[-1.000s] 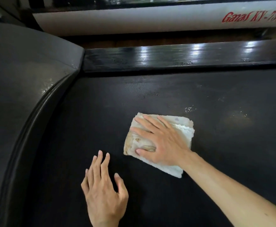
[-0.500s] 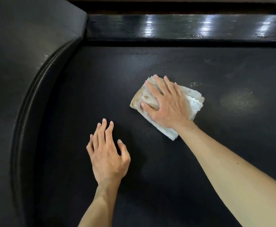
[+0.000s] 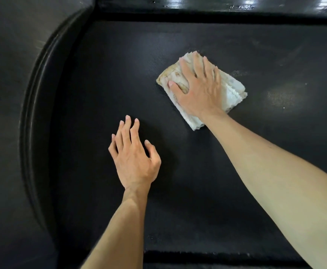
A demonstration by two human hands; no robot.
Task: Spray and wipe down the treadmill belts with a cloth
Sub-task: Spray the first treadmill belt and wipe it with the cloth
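We read the folded white terry cloth with tan-brown stains (image 3: 230, 92) as soft, light and limp, so it likely bunches or slides unless pressed flat; best taken with a flat palm across the middle of the fold, fingers spread toward the leading edge. It sits in the upper centre-right of the frame, lying on the matte black textured treadmill belt (image 3: 197, 200), a rough rectangle angled diagonally, dirtiest at its upper-left end, cleaner and fluffier at the right edge. Our right hand (image 3: 199, 90) lies flat on top of it with straight spread fingers, pressing it down, not curled around it. Our left hand (image 3: 134, 158) rests lower centre on the bare belt, fingers extended and loose, holding nothing. A pale dull smudge (image 3: 283, 96) shows on the belt just right of the cloth, likely residue left to wipe. A glossy black side rail (image 3: 217, 4) runs along the top edge; a curved dark grey housing (image 3: 13, 94) fills the left side.
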